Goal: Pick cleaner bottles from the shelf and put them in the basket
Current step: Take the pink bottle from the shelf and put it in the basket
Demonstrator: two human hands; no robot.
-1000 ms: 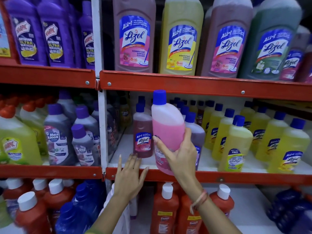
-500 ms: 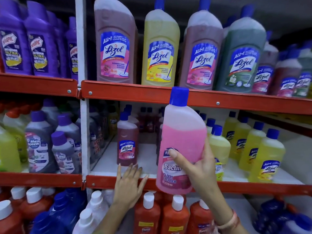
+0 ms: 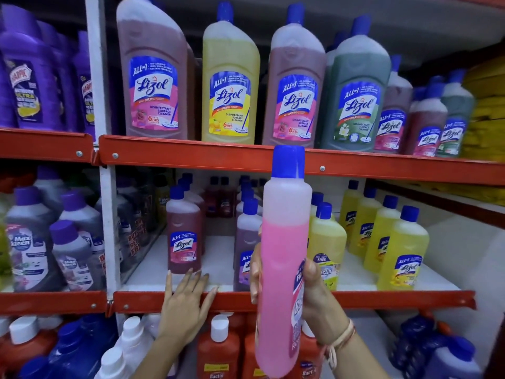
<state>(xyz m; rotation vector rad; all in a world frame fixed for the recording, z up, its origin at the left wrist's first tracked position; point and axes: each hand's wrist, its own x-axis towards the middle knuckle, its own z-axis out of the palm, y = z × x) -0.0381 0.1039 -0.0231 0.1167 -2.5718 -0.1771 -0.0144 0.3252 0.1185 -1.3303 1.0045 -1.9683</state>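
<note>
Hidden, cropped or unreadable on the shelves

The pink bottle (image 3: 282,269) covers most of the right hand (image 3: 314,294), and its label (image 3: 298,302), turned edge-on, reads only in fragments. The lavender bottle (image 3: 244,250) behind it is half hidden. The purple Harpic bottles (image 3: 27,86) are blurred and cut by the left edge; the orange Bactin bottles (image 3: 217,354) are cropped at the bottom. The yellow stack (image 3: 485,110) at far right cannot be identified.

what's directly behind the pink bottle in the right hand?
Behind the pink bottle: the orange shelf rail behind its cap, a purple-tinted Lizol bottle to its left, a yellow Bactin bottle to its right. Whatever stands straight behind its body is covered.
</note>
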